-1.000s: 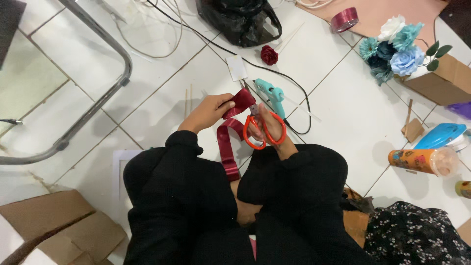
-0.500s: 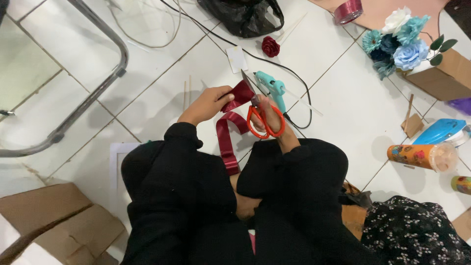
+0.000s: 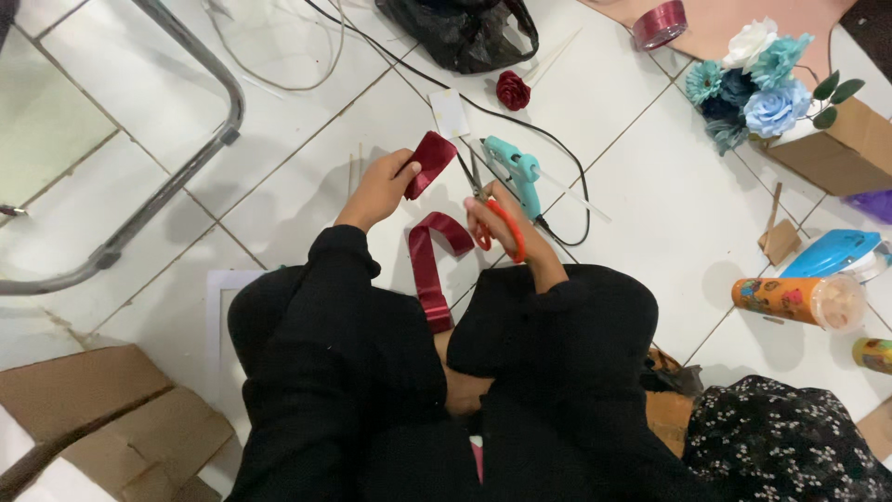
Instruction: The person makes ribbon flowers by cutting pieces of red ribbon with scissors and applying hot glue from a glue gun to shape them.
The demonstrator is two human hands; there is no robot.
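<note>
Ribbon (image 3: 432, 270), dark red satin, is the thing both hands are busy with: one short cut piece (image 3: 430, 163) sits pinched in the left hand (image 3: 383, 186), and the longer strip lies on the white tiled floor (image 3: 307, 149) just below, at about 5 o'clock from that hand. The left grip is closed on the short piece between thumb and fingers; the piece sticks out toward 1 o'clock, its long axis slanting from 7 to 1. The longer strip runs nearly straight from 6 to 12 over the person's lap, then arches over toward 3 o'clock near the right hand (image 3: 492, 218). That right grip is clamped through the orange handles of the scissors (image 3: 488, 209), whose blades point to 11 o'clock, tips close to the held piece; I cannot tell whether the blades touch it. A teal glue gun (image 3: 516, 172) lies just beyond the scissors at 1 o'clock, and a red ribbon rose (image 3: 512, 90) farther off at 12.
</note>
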